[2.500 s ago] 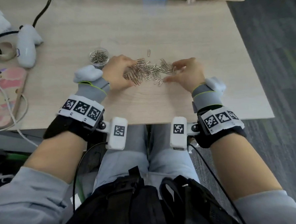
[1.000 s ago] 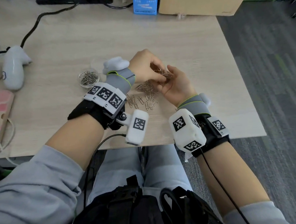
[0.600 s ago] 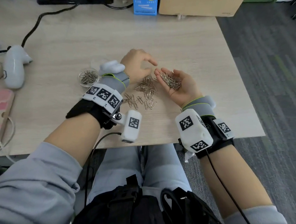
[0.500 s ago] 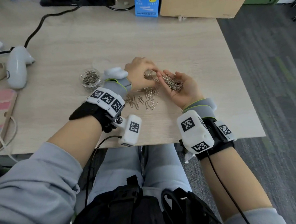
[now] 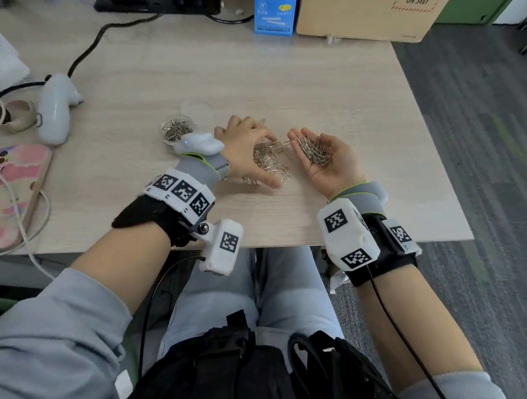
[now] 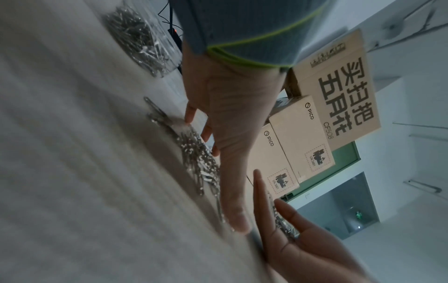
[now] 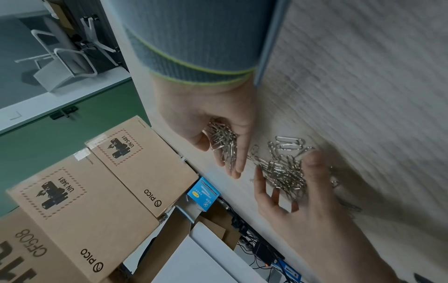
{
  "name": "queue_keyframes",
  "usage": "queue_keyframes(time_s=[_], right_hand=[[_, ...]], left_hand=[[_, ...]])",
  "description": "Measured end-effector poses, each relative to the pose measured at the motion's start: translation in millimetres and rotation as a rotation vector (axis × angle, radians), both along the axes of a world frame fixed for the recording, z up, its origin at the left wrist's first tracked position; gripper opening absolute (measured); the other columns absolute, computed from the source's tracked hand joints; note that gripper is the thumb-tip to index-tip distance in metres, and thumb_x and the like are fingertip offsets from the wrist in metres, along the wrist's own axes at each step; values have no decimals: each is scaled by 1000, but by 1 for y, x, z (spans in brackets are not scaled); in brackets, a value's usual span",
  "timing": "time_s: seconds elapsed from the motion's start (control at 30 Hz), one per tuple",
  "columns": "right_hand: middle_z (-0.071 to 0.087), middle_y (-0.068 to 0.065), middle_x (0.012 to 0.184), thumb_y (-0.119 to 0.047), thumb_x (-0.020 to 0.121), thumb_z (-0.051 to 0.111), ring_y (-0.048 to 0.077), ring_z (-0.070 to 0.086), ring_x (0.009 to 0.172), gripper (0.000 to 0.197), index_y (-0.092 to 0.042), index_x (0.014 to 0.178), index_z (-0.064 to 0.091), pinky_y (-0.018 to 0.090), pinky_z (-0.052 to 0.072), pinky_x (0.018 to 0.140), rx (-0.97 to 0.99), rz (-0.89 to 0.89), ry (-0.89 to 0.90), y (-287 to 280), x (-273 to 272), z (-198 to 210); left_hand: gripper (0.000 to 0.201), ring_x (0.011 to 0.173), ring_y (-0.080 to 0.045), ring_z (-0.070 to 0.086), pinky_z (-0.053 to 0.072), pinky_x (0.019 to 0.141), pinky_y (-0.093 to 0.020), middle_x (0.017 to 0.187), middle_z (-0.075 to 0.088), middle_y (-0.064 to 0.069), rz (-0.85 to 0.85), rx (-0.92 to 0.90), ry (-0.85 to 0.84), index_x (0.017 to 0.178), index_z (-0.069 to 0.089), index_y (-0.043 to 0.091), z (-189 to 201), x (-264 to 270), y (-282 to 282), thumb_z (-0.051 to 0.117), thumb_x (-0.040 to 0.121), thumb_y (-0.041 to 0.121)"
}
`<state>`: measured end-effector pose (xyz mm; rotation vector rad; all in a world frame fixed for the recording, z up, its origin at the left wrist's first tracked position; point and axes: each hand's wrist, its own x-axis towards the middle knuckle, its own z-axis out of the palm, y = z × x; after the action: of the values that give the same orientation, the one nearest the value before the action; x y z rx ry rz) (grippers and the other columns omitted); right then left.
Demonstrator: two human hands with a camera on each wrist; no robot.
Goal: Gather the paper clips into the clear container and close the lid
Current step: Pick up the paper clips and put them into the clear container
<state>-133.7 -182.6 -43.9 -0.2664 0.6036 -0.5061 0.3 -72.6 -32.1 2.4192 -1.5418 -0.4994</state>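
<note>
A loose pile of silver paper clips (image 5: pixel 270 164) (image 7: pixel 283 172) lies on the wooden table near its front edge. My left hand (image 5: pixel 246 155) (image 7: pixel 303 201) arches over the pile, fingers spread, fingertips and thumb touching the table around it. My right hand (image 5: pixel 331 166) (image 7: pixel 213 114) is just right of the pile, palm up and cupped, with a heap of clips (image 5: pixel 315 148) (image 7: pixel 224 139) lying in it. The small round clear container (image 5: pixel 176 129) (image 6: pixel 138 38), partly filled with clips, stands left of my left wrist. Its clear lid (image 5: pixel 196 109) lies just behind it.
A white controller (image 5: pixel 54 109) with a black cable lies at the left, and a pink case (image 5: pixel 9 192) with white cord at the near left. A blue box (image 5: pixel 274 13) and a cardboard box (image 5: pixel 363 12) stand at the back. The table's right edge (image 5: pixel 435 165) is close.
My right hand turned palm up and now carries a heap of clips. My left hand put clips into it, then came down and spread over the pile on the table.
</note>
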Motion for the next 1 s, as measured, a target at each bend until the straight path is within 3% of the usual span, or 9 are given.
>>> queue_keyframes(time_s=[0.13, 0.23, 0.3, 0.43, 0.57, 0.67, 0.8, 0.9, 1.0], right_hand=[[70, 26, 74, -11, 97, 30, 35, 71, 64, 33, 8, 90, 56, 36, 58, 69, 1, 0, -7, 3, -3, -1], [70, 26, 74, -11, 97, 30, 36, 71, 64, 33, 7, 89, 56, 36, 58, 67, 3, 0, -12, 5, -5, -1], [70, 26, 74, -11, 97, 30, 36, 71, 64, 33, 7, 89, 55, 36, 59, 66, 4, 3, -13, 6, -5, -2], [70, 26, 73, -10, 96, 30, 35, 71, 63, 32, 7, 88, 55, 37, 59, 65, -7, 0, 4, 6, -4, -2], [70, 27, 73, -11, 97, 31, 36, 71, 63, 32, 8, 88, 55, 37, 59, 65, -1, -4, 18, 5, -1, -1], [69, 27, 73, -10, 96, 32, 36, 70, 64, 32, 9, 88, 56, 37, 58, 67, -7, -1, 44, 4, 0, -1], [69, 27, 74, -10, 95, 33, 36, 70, 66, 32, 10, 87, 56, 37, 58, 70, -21, 2, 69, 1, 3, -1], [68, 25, 74, -10, 95, 34, 34, 69, 65, 32, 9, 86, 56, 36, 58, 69, -29, 5, 94, -2, 7, 1], [66, 22, 83, -13, 96, 32, 32, 65, 77, 34, 8, 87, 57, 34, 57, 70, -51, 53, 133, -2, 13, 3]], left_hand=[[67, 118, -27, 35, 33, 101, -40, 123, 46, -5, 35, -89, 80, 112, 58, 28, -11, -2, 1, 81, 53, 50], [44, 101, -25, 47, 39, 90, -33, 109, 53, -10, 72, -194, 164, 101, 64, 19, -15, -1, -4, 78, 64, 37], [30, 87, -17, 49, 38, 79, -27, 98, 53, -7, 91, -214, 175, 95, 66, 16, -15, -1, -8, 75, 70, 28], [14, 81, -15, 48, 36, 75, -26, 89, 50, 2, 85, -210, 133, 90, 67, 15, -13, 3, -15, 68, 76, 18], [11, 76, -15, 53, 39, 68, -24, 80, 59, 3, 101, -211, 167, 83, 69, 15, -12, 10, -19, 72, 73, 17], [11, 59, -9, 51, 39, 59, -22, 63, 58, 5, 105, -228, 228, 78, 70, 14, -11, 17, -21, 75, 69, 17], [6, 41, -1, 53, 48, 55, -22, 42, 58, 11, 131, -284, 385, 75, 69, 13, -9, 26, -24, 74, 72, 13], [12, 41, 4, 56, 48, 52, -14, 42, 61, 17, 90, -349, 517, 69, 65, 16, -2, 27, -29, 72, 74, 7], [15, 46, 1, 59, 53, 55, -15, 57, 65, 7, 11, -387, 643, 72, 64, 15, 11, 18, -39, 70, 76, 2]])
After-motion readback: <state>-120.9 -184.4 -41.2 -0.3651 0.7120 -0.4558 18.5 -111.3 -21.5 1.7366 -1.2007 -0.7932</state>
